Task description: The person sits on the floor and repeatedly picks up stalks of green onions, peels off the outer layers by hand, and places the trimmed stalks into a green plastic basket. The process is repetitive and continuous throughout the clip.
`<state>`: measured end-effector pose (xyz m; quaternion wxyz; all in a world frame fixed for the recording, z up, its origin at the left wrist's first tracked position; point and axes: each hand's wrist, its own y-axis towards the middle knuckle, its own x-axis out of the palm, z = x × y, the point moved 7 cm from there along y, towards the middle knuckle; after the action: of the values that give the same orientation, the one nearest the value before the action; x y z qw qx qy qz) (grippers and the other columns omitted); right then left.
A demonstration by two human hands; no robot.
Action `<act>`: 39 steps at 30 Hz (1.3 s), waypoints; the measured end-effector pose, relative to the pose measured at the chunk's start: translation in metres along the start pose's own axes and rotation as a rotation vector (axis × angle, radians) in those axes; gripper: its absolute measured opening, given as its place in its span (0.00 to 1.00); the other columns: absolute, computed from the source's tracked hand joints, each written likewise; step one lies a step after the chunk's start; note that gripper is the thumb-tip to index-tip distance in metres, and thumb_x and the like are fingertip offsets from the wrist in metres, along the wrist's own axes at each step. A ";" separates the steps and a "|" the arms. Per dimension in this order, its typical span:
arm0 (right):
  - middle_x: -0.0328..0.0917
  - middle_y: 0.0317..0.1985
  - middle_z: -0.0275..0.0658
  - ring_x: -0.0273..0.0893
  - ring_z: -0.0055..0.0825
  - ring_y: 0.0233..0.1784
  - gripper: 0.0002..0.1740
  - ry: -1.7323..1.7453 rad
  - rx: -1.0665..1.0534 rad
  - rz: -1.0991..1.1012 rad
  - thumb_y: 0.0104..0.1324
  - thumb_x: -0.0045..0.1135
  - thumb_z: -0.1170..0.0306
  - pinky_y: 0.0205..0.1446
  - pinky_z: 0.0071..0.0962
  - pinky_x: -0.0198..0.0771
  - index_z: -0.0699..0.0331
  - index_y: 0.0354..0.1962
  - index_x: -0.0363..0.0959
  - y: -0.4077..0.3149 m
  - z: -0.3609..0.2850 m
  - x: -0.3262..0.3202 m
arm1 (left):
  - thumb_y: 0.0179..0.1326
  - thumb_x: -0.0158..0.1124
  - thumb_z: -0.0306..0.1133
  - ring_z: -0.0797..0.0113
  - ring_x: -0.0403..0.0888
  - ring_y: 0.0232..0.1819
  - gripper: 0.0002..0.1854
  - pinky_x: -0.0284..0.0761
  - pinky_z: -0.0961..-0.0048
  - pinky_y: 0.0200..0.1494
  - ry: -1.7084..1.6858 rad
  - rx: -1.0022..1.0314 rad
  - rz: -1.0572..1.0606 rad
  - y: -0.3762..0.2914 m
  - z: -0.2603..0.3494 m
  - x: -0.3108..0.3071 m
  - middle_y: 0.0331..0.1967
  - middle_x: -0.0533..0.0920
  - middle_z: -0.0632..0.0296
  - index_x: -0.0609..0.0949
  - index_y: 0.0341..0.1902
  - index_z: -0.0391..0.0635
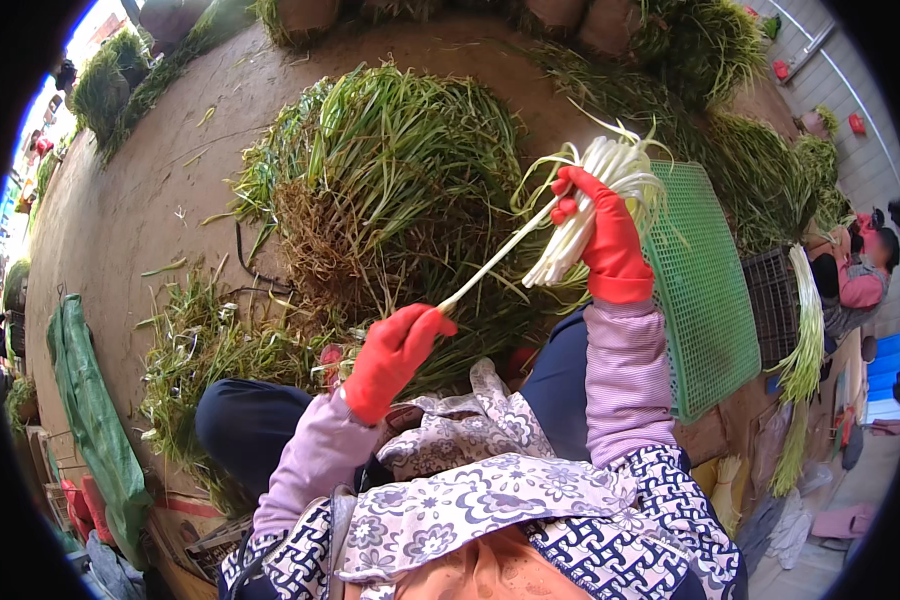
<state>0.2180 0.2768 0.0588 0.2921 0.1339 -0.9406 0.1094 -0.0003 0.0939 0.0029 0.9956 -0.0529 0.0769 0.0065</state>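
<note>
My right hand (607,232), in a red rubber glove, grips a bundle of white vegetable stalks (570,232) whose leafy ends rise above the fist. A single long white stalk (495,256) runs from that bundle down to my left hand (401,360), also red-gloved, whose fingers are closed on its lower end. Beyond my hands lies a large heap of green leafy stalks (397,142), its matted brown roots (322,255) towards me. Loose leaves and trimmings (210,367) lie around my left knee.
A green plastic mesh crate (709,292) stands right of my right arm, with a dark crate (771,300) beside it and pale stalks (804,330) hanging there. A person (859,277) sits at the far right. A green sack (90,420) lies left; more heaps (697,52) stand beyond.
</note>
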 end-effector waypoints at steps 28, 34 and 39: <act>0.80 0.37 0.39 0.77 0.27 0.43 0.12 -0.257 0.044 -0.138 0.66 0.52 0.66 0.50 0.27 0.72 0.69 0.36 0.76 0.006 0.056 0.036 | 0.65 0.47 0.38 0.51 0.78 0.18 0.11 0.69 0.56 0.18 0.838 0.324 -0.073 0.074 0.006 0.050 0.16 0.78 0.52 0.73 0.30 0.46; 0.78 0.46 0.42 0.74 0.21 0.38 0.14 0.271 -0.355 -0.131 0.68 0.51 0.68 0.44 0.26 0.74 0.65 0.49 0.71 0.011 -0.019 0.010 | 0.65 0.50 0.41 0.50 0.78 0.29 0.12 0.72 0.54 0.28 1.050 0.308 0.362 0.079 -0.044 -0.008 0.23 0.79 0.53 0.73 0.29 0.49; 0.61 0.26 0.27 0.60 0.15 0.28 0.30 0.754 -0.280 -0.635 0.71 0.41 0.70 0.38 0.21 0.63 0.60 0.69 0.47 0.003 -0.029 0.032 | 0.48 0.59 0.26 0.58 0.79 0.35 0.04 0.74 0.63 0.29 1.713 0.123 0.250 0.172 -0.082 -0.056 0.30 0.80 0.58 0.81 0.27 0.50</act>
<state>0.2060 0.2821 0.1002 0.6452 0.3237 -0.6884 -0.0710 -0.0719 0.2555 -0.0874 0.5880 0.0230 0.8055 0.0698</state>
